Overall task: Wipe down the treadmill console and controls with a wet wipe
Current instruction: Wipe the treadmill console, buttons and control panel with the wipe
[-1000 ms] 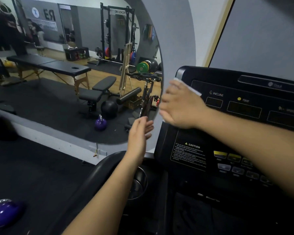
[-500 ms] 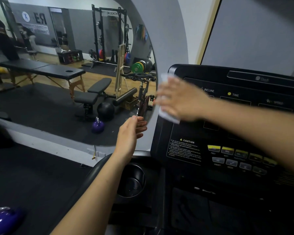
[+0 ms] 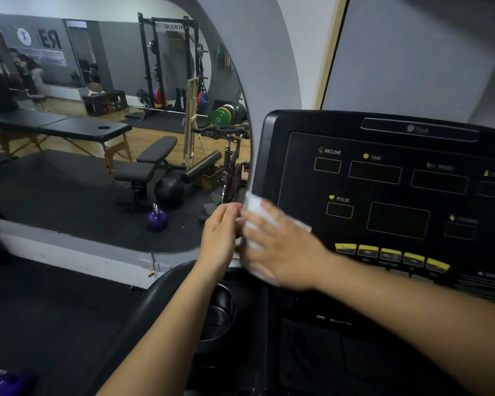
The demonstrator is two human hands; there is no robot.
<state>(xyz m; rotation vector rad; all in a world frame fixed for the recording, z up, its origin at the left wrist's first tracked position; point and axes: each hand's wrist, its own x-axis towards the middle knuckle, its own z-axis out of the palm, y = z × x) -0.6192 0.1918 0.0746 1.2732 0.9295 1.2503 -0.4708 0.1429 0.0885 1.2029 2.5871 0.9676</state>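
The black treadmill console (image 3: 383, 138) fills the right half of the view, with dark display windows and a row of yellow buttons (image 3: 389, 254). My right hand (image 3: 286, 250) lies flat on a white wet wipe (image 3: 253, 205) and presses it against the console's lower left corner, blurred by motion. The wipe shows above and below my fingers. My left hand (image 3: 220, 232) is raised just left of the console edge with relaxed fingers, their tips right beside the wipe. I cannot tell if they touch it.
A cup holder (image 3: 217, 312) and a curved black handrail (image 3: 155, 295) sit below my hands. A large wall mirror (image 3: 97, 138) on the left reflects gym benches, racks and weights. A purple kettlebell (image 3: 0, 381) sits on the dark floor at bottom left.
My right hand has slid the wipe down from the console's upper left corner to its lower left, uncovering the incline and time displays. My left hand has stayed hovering by the console's left edge.
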